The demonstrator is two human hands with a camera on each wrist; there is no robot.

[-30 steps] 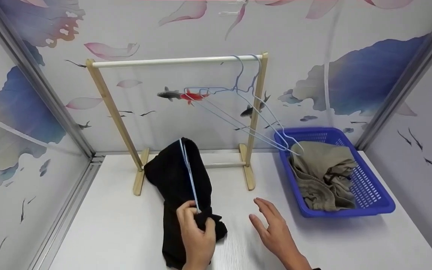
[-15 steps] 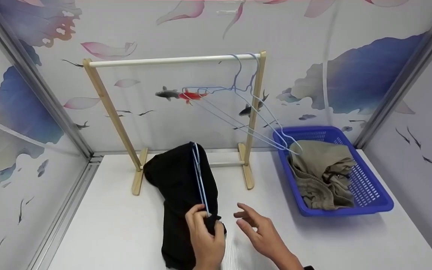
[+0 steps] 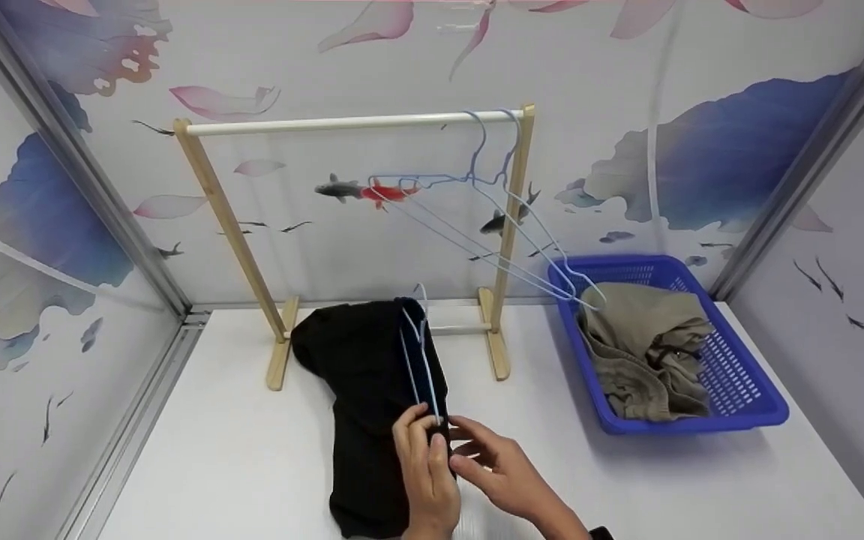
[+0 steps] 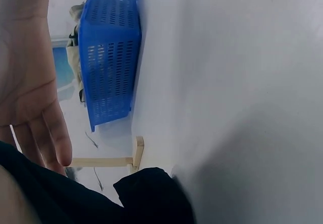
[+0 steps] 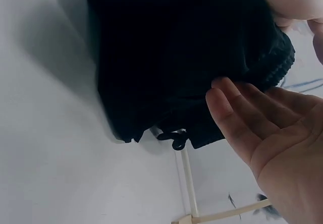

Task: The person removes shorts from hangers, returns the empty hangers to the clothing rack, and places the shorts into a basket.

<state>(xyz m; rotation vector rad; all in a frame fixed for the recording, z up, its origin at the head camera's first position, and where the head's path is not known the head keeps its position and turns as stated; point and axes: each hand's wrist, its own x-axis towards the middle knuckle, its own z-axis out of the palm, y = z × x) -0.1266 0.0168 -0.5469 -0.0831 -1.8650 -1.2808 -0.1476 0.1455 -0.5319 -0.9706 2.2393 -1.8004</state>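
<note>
Her left hand (image 3: pixel 426 472) pinches the blue hanger (image 3: pixel 421 352) over the black garment (image 3: pixel 372 390); right hand (image 3: pixel 499 469), fingers loosely open, touches its edge

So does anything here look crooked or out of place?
Yes. The two pale blue wire hangers on the wooden rack's white rail hang steeply tilted, their low ends over the blue plastic basket, near the crumpled khaki garment. That garment lies bunched, not folded.

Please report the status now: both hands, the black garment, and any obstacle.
Left hand pinches light blue hanger against black garment. Right hand open, fingers at the garment edge. Garment lies on the table. Wooden rack behind; nothing blocking.
</note>
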